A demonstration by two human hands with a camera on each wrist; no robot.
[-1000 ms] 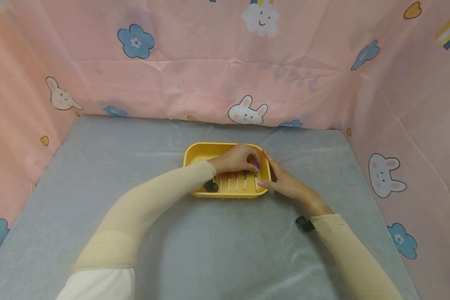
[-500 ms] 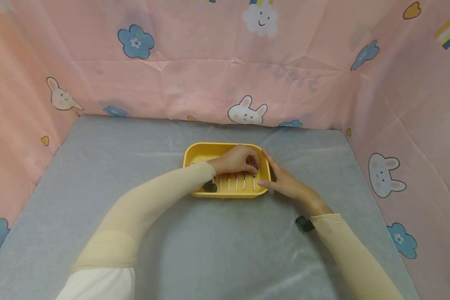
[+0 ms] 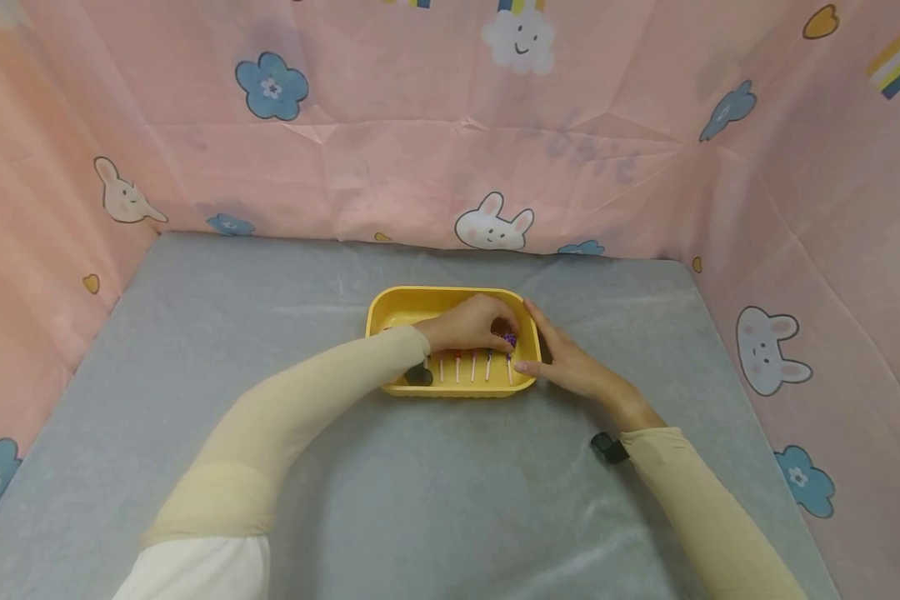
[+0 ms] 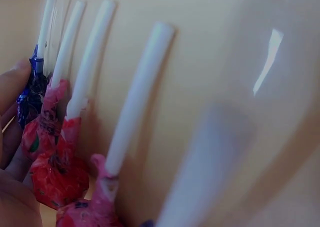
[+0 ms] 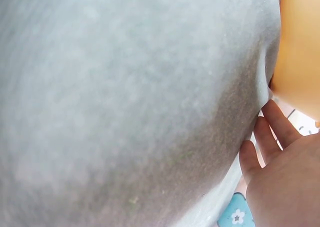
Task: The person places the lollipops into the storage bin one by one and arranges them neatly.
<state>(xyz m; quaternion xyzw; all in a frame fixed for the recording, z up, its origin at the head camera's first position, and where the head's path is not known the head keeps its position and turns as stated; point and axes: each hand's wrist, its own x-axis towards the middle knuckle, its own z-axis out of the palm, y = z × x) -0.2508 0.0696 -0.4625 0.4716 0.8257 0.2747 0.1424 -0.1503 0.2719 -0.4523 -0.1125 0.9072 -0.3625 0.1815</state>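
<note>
Inside the yellow tray (image 3: pixel 399 298), several lollipops lie in a row with their white sticks toward the near wall. My left hand (image 3: pixel 471 323) reaches over them and pinches the purple-wrapped lollipop (image 3: pixel 510 340) at the right end. Up close in the left wrist view, a red-wrapped lollipop (image 4: pixel 60 182) lies between pink-wrapped ones, and a dark blue wrapper (image 4: pixel 31 99) is by the left fingers (image 4: pixel 12 87). My right hand (image 3: pixel 573 364) rests against the tray's right end, fingers straight along the outside and thumb over the rim. The left hand hides most of the candy heads.
A black wrist camera (image 3: pixel 418 374) on the left arm hangs over the tray's left part; another black camera (image 3: pixel 609 448) sits at the right wrist. Grey cloth (image 3: pixel 450 500) covers the table, and a pink patterned curtain (image 3: pixel 390 167) encloses its back and sides.
My left hand has shifted slightly toward the near side with the purple-wrapped lollipop, whose stick has swung a little. The right hand and the tray stay in place.
</note>
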